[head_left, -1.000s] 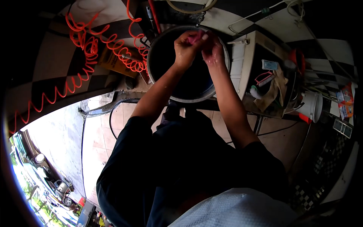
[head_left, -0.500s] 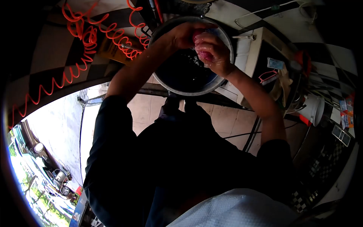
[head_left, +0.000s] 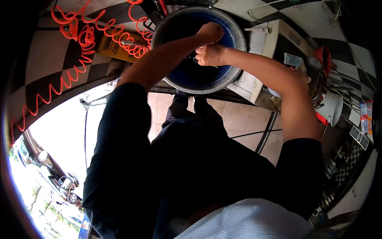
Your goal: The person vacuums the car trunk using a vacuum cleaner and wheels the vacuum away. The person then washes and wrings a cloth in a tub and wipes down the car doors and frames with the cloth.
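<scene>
Both of my hands are over a large round basin (head_left: 199, 89) with a grey rim and a dark blue inside. My left hand (head_left: 213, 32) is on the far side, curled, its fingers mostly turned down and out of sight. Just nearer to me is my right hand (head_left: 209, 55), wet, with its fingers bent inward. Whatever either hand grips is hidden beneath the fingers. A few white flecks of foam (head_left: 193, 59) show in the dark basin beside the right fingers.
Orange coiled hose (head_left: 85, 36) hangs at the left near a yellow sign (head_left: 115, 49). Right of the basin stands a pale cabinet (head_left: 258, 67) with a blue-white packet (head_left: 292, 59) on it. A white bucket (head_left: 331, 109) and a red container (head_left: 324, 57) are farther right.
The pink object between my wet hands is out of sight now. My hands have come apart, the right one shifting left with its back turned up. The picture is brighter.
</scene>
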`<state>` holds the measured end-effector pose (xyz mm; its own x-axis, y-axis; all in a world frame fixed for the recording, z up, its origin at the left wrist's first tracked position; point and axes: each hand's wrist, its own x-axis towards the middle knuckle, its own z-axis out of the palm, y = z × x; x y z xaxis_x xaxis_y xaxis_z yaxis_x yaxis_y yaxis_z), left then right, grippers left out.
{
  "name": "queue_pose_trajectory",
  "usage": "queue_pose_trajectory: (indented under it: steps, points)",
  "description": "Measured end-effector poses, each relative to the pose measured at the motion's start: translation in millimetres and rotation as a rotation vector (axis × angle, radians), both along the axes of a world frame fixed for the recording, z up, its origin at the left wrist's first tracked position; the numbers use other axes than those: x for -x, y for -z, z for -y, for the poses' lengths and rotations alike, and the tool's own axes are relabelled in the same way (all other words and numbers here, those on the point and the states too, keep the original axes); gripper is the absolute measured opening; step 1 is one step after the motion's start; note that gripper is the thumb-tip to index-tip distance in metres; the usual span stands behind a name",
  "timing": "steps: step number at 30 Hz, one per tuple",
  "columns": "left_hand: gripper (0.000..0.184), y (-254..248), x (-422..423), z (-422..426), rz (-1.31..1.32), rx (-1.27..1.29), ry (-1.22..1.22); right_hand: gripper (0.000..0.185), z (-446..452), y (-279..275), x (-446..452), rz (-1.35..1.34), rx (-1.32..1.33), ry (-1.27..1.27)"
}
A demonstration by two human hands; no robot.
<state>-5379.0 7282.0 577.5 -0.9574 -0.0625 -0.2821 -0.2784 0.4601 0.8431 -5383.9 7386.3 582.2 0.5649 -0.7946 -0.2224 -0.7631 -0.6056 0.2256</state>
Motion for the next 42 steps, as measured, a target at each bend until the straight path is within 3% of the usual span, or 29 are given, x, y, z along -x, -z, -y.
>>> queue_pose_trajectory:
  steps: [2, 4, 6, 7, 10, 12, 15, 16, 18, 19, 20, 21, 23, 26, 27, 28, 30, 31, 32, 35, 38, 39, 40, 42]
  points:
    - [0.016, 13.7, -4.3, 12.3, 0.211, -0.303, -0.132, 0.003, 2.7, 15.4, 6.5, 0.136, 0.049, -0.079]
    - [0.017, 17.9, -11.1, 28.6, 0.288, -0.778, -0.242, 0.007, -7.3, 10.8, 15.2, 0.299, 0.292, -0.088]
    - [0.021, 5.6, -24.6, 47.1, 0.323, -1.287, -0.345, 0.020, -15.7, -6.1, 13.0, 0.527, 0.377, 0.136]
    - [0.023, 13.5, -31.8, 64.8, 0.413, -1.439, -0.190, 0.028, -18.4, -7.6, 13.5, 0.632, 0.449, 0.289]
    - [0.021, -36.1, -60.8, 60.9, 0.231, -1.468, -0.502, 0.067, -25.5, -9.9, -3.2, 0.890, 0.841, 0.749]
    - [0.017, -36.2, -68.1, 57.7, -0.015, -1.372, -0.567, 0.074, -31.3, 5.7, -19.0, 1.313, 0.799, 1.182]
    - [0.014, -49.4, -78.9, 46.8, -0.335, -1.077, -0.621, 0.076, -40.1, 2.4, -20.3, 2.281, 0.262, 1.472]
    - [0.014, -55.9, -82.0, 46.8, -0.497, -0.785, -0.453, 0.078, -44.9, -1.0, -22.1, 2.569, 0.039, 1.512]
    - [0.014, -67.5, -86.0, 49.4, -0.778, -0.187, -0.107, 0.078, -40.9, -28.3, -25.7, 2.808, -0.155, 1.397]
    - [0.018, -75.1, -85.1, 48.5, -0.882, -0.116, 0.060, 0.076, -34.2, -49.1, -28.5, 2.873, -0.141, 1.274]
    - [0.022, -85.5, -89.8, 45.6, -0.875, -0.102, 0.231, 0.075, -29.9, -64.0, -30.7, 2.931, -0.125, 1.146]
    - [0.020, -102.5, -95.0, 37.7, -0.893, -0.121, 0.380, 0.079, -30.0, -49.8, -20.1, 3.071, -0.326, 0.863]
    - [0.020, -120.9, -105.0, 28.3, -0.835, -0.110, 0.618, 0.083, -27.0, -50.8, -18.3, 3.064, -0.288, 0.938]
    - [0.020, -133.6, -109.8, 32.7, -0.812, -0.328, 0.519, 0.046, -22.7, -60.5, -24.4, 3.268, -0.254, 0.655]
    - [0.020, -141.6, -108.4, 38.1, -0.903, -0.364, 0.426, 0.028, -18.5, -59.7, -22.9, 3.204, -0.097, 0.680]
    - [0.020, -142.1, -112.1, 43.1, -0.825, -0.405, 0.289, 0.022, -14.1, -61.6, -30.0, 3.159, 0.189, 0.757]
    - [0.020, -134.4, -117.1, 35.0, -0.600, -0.770, -0.193, 0.016, 4.6, -95.3, -49.1, 3.031, 0.603, 0.798]
    - [0.025, -130.5, -110.8, 28.9, -0.636, -1.073, -0.341, 0.012, 13.6, -108.8, -54.4, 2.871, 0.752, 0.871]
    - [0.025, -139.5, -107.3, 24.6, -0.653, -1.331, -0.420, 0.015, 17.4, -115.7, -57.4, 2.777, 0.856, 0.877]
    - [0.028, -105.9, -80.8, 24.1, -0.483, -1.678, -0.515, 0.023, 19.4, -124.0, -56.3, 2.368, 1.042, 0.808]
    - [0.019, -94.4, -59.0, 21.8, -0.260, -1.958, -0.390, 0.023, 12.3, -141.1, -57.1, 1.946, 0.957, 0.779]
    - [0.032, -106.1, -61.0, 22.2, -0.148, -1.890, -0.351, 0.028, 5.7, -141.1, -46.5, 1.676, 0.890, 0.711]
    - [0.024, -136.1, -62.9, 24.1, 0.035, -1.850, -0.307, 0.016, 3.6, -155.7, -46.5, 1.510, 0.885, 0.669]
    - [0.022, -133.7, -47.0, 32.1, 0.189, -1.911, 0.057, 0.019, 2.6, -172.0, -31.1, 1.176, 0.912, 0.409]
